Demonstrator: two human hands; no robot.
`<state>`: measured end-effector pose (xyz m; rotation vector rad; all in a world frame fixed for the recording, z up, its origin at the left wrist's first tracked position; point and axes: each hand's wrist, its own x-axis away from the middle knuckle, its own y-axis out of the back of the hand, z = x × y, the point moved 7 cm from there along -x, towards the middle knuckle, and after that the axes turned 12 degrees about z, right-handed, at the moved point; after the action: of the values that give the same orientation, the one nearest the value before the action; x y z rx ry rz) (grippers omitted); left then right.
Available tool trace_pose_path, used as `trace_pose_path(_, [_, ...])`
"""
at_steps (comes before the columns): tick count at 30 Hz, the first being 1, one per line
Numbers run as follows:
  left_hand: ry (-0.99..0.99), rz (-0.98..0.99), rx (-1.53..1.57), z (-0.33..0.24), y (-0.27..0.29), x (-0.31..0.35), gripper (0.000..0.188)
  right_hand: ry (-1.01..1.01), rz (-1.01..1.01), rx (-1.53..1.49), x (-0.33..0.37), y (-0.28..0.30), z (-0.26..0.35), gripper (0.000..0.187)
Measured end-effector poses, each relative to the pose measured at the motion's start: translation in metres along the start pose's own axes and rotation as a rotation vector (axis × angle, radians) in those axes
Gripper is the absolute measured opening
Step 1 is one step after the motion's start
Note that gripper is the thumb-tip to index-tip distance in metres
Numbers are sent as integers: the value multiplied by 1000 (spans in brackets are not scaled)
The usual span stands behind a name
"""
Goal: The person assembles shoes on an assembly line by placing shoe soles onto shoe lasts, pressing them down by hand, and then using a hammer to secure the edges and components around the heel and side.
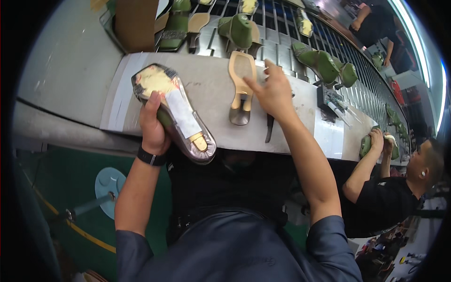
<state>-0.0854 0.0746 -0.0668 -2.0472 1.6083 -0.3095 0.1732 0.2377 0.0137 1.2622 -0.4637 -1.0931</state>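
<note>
My left hand (154,128) is wrapped round a half-made shoe (181,113) on its last, underside up, the thumb on its edge. The underside shows a cream patch at the toe, a white strip along the middle and a tan piece at the heel. My right hand (276,93) hangs over the bench with its fingers spread, just right of a tan shoe sole (242,70) with a dark, shiny heel end. Nothing shows in that hand. Below it lies a slim dark tool (269,128), partly hidden by the wrist.
Behind the bench (202,80) runs a roller conveyor (277,28) with several green shoe lasts (237,30) and soles. A dark box (327,97) with white-handled brushes (339,113) stands at right. A co-worker (385,197) handles a green last there. A blue stool (110,185) is at lower left.
</note>
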Motion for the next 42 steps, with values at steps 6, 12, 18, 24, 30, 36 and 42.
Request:
trace_pose_path(6, [-10, 49, 46, -3, -1, 12, 76, -145, 277, -1376, 35, -17, 47, 52])
trace_pose_path(12, [-30, 21, 9, -2, 1, 14, 82, -224, 159, -1198, 71, -27, 53, 61])
trace_pose_path(18, [-41, 79, -26, -9, -12, 6, 84, -362, 313, -1270, 50, -43, 45, 59])
trace_pose_path(24, [88, 87, -192, -27, -23, -12, 58, -3, -353, -965, 101, -18, 39, 27])
trace_pose_path(30, [284, 219, -1319, -67, -40, -55, 64, 24, -12, -499, 132, 0, 43, 32])
trace_pose_path(36, [-174, 255, -1154, -79, -115, 62, 21, -200, 306, -1374, 227, -2, 30, 46])
trace_pose_path(42, [420, 312, -755, 62, -115, 136, 16, -674, 263, -1859, 274, -49, 5, 34])
